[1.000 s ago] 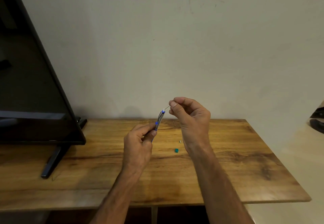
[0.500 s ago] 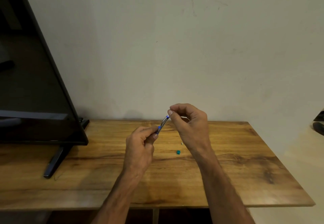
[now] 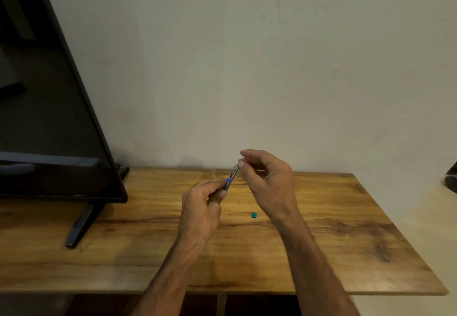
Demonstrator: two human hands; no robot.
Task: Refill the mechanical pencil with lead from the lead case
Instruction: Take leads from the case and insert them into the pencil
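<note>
My left hand [image 3: 200, 214] holds the mechanical pencil [image 3: 231, 177], grey with blue accents, tilted with its upper end up and to the right, above the wooden table [image 3: 346, 229]. The thumb and forefinger of my right hand [image 3: 269, 179] sit at that upper end, the thumb tip touching it. No lead shows between the fingertips and the pencil, and whether they still pinch anything cannot be told. A small green piece [image 3: 254, 214] lies on the table below my right hand. No lead case is in sight.
A black flat screen [image 3: 49, 117] on a stand foot [image 3: 81, 224] fills the table's left side. A plain wall rises behind the table. A dark object [image 3: 451, 179] sits at the right edge of view, off the table.
The lead that stuck out between pencil and right fingertips a second ago is no longer visible. My right fingertips have come down onto the pencil's upper end.
</note>
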